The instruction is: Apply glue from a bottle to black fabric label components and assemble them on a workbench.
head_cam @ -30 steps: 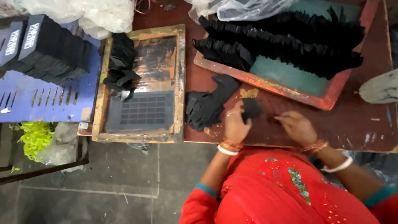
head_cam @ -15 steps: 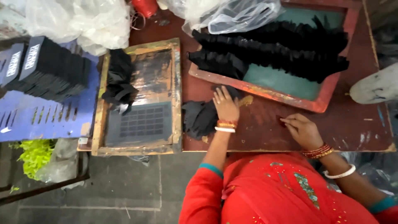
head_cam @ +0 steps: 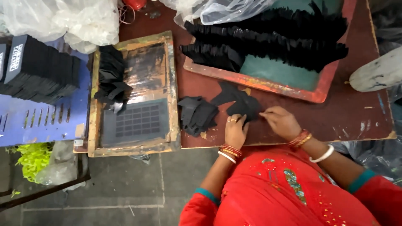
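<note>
My left hand and my right hand meet on a flat black cut piece lying on the dark red table. Left fingers press its near edge; right fingertips pinch its right edge. A small heap of black cut pieces lies just left of my left hand. Behind them a red-rimmed tray holds rows of overlapped black pieces.
A wooden-framed printing screen lies at the left with black pieces on it. Stacked black cards rest on a blue perforated surface. Plastic bags sit at the back. A pale rounded object is at the right.
My left hand reached up toward the tray, then came back down. Both hands now rest together on one black piece in front of me.
</note>
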